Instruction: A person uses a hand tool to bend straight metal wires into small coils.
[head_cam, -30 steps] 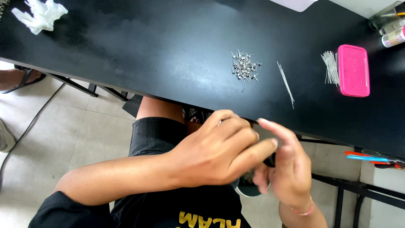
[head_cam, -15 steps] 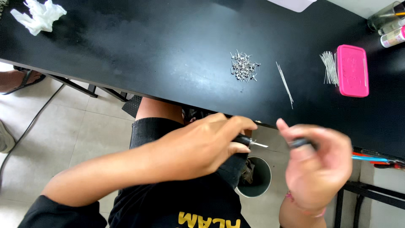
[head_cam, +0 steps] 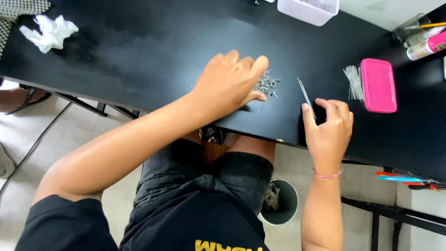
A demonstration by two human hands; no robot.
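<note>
While reaching into the pile of small metal pieces [head_cam: 266,84] near the desk [head_cam: 139,56] front edge with loosely curled left hand [head_cam: 230,83], pinching a thin wire [head_cam: 306,95] in right hand [head_cam: 328,128]; sorting seemingly unfinished.

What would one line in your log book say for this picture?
left hand: on pile of small metal pieces | right hand: by thin metal rod | pink box: apart, on black table
</note>
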